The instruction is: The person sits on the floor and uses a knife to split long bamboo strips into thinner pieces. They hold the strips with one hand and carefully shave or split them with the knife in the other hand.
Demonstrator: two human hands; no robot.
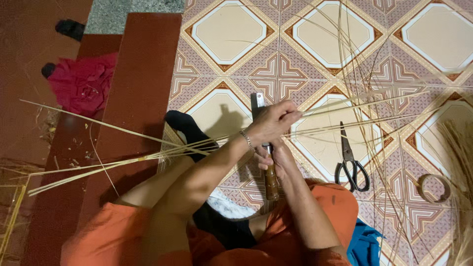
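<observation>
Gripping strips (207, 144) in closed left hand (268, 123); right hand (278, 157) clenched on knife (270, 180); scissors (351, 162) right. Keep blade steady, strips taut.

Two hands are in view, the left hand (270, 123) and the right hand (276, 157), and between them stands one knife (270, 177) with a brown wooden handle. On the patterned tile floor (226, 29) lie one pair of black scissors (351, 160) near its right edge, one roll of tape (433, 188) closer still to that edge, and one crumpled red cloth (84, 81) off the tiles by the left edge. The thin bamboo strips (108, 165) are too many and too tangled to count.
</observation>
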